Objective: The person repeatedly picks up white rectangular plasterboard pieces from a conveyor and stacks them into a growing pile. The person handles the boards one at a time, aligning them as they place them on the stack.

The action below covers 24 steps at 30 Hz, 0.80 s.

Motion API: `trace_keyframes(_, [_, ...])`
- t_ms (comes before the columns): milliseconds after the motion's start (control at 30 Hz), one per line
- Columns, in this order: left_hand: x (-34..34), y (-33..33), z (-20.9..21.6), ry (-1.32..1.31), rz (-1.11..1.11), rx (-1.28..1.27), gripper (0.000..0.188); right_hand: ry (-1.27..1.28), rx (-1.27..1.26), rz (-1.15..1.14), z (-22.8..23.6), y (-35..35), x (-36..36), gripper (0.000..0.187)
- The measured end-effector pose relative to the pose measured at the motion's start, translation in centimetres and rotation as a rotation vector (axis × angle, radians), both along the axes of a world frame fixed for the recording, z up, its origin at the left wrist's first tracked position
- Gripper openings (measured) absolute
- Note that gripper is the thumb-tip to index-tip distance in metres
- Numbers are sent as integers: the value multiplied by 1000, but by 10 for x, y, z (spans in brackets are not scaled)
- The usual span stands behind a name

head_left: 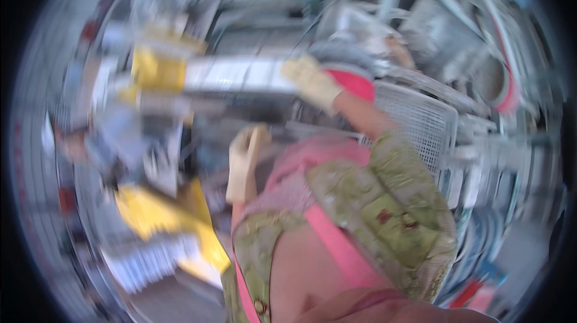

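Observation:
Strong motion blur covers the picture. My right hand, in a cream glove, reaches leftward at the right end of a long white strip. A bright pink round thing with a grey top is right beside it. Whether the glove touches the strip, or holds anything, is too smeared to see. My left hand, also in a pale glove, is raised in front of my body at the near side of the strip. Its fingers appear bent, but blur hides what is in them, if anything.
A white perforated plastic basket stands to my right. Yellow pieces lie at the strip's left end, and a larger yellow sheet is at the near left. A grey bucket-like container with a pink rim is at the far right.

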<state>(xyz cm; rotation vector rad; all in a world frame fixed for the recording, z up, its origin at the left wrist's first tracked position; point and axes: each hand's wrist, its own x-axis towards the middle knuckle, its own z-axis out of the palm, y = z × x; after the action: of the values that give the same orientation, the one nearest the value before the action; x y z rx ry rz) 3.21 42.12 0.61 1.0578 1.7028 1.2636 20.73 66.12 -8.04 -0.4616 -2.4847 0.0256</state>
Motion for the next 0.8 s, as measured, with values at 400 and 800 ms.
trace_keyframes(400, [-10, -78, -6, -150, 519, -152, 30, -281, 184, 140, 19, 35, -26, 59])
trace_keyframes(800, [7, -114, -5, -54, 728, -199, 35, -241, 73, 453, 21, 41, -88, 83])
